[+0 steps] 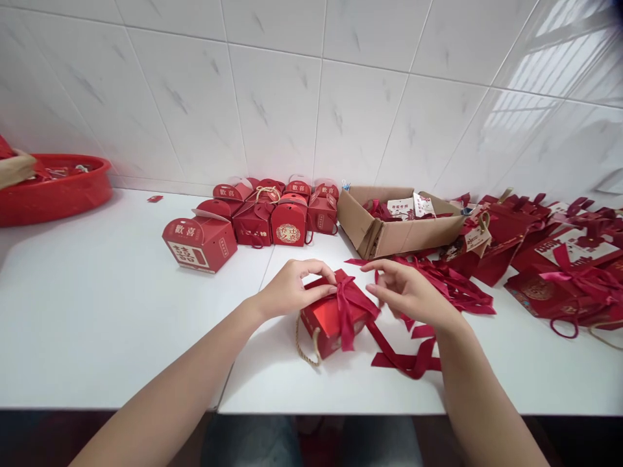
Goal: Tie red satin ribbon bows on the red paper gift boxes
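Observation:
A red gift box (pixel 320 322) with a twisted cord handle (pixel 302 347) rests on the white table in front of me. Dark pink ribbon (pixel 346 314) is tied over its top, its tails hanging down the side. With thumb and fingers my left hand (pixel 296 285) pinches the ribbon at the bow's left side. My right hand (pixel 402 288) hovers just right of the bow, fingers apart and nothing visible between them. Loose red ribbon strips (pixel 452 285) lie behind and beside that hand, and another ribbon piece (pixel 413 363) curls on the table below it.
Several red boxes (pixel 292 217) stand along the tiled wall, with one separate box (pixel 199 240) nearer. An open cardboard box (pixel 413 237) holds printed tags. Ribboned boxes (pixel 559 279) crowd the right side. A red basin (pixel 53 194) sits far left; the table edge (pixel 331 412) runs before me.

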{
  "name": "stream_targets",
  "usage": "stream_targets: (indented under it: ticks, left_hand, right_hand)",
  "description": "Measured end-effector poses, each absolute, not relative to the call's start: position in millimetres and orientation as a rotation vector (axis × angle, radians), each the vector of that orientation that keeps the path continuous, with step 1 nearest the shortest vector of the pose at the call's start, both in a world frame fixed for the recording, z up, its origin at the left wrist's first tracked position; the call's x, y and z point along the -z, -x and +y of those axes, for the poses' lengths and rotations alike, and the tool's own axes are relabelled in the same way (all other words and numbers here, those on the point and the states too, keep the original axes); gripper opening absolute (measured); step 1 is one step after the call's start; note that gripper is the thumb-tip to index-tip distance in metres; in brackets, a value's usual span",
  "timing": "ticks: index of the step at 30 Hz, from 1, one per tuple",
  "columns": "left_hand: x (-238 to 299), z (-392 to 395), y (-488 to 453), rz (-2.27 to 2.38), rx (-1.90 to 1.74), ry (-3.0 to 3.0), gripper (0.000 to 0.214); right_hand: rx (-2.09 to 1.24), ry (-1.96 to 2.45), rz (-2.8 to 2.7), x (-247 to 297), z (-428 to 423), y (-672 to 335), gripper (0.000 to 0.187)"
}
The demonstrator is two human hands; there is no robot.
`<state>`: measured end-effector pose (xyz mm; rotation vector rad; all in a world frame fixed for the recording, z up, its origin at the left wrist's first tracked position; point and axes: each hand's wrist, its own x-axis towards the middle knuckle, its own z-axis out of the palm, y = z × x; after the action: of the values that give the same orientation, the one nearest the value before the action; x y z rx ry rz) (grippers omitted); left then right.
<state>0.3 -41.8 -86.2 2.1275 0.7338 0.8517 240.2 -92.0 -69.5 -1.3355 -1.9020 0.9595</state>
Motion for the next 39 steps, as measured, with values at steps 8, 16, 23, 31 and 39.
stream_targets:
  ticks: [8, 16, 23, 31, 39]
  left_hand:
    - [92, -43, -5, 0.747, -0.904, -2.079, 0.007]
    - [91, -40, -5, 0.764, -0.887, -1.84, 0.011]
    - [89, -38, -1, 0.732, -0.873, -1.847, 0.025]
    - [89, -44, -2, 0.786, -0.922, -1.993, 0.022]
    - [86, -47, -4, 0.793, -1.002, -2.009, 0.019]
  right_hand:
    - [-0.746, 1.055, -1.945, 68, -84, -235, 0.044]
    - [-0.397, 0.845, -2.146, 87, -75, -206, 0.029]
    - [-0.275, 0.716, -2.194, 94, -74, -209, 0.021]
    - [-0.15, 0.706, -2.262, 91, -78, -211, 0.024]
    - [-0.178, 0.784, -2.269, 93, -82, -219, 0.028]
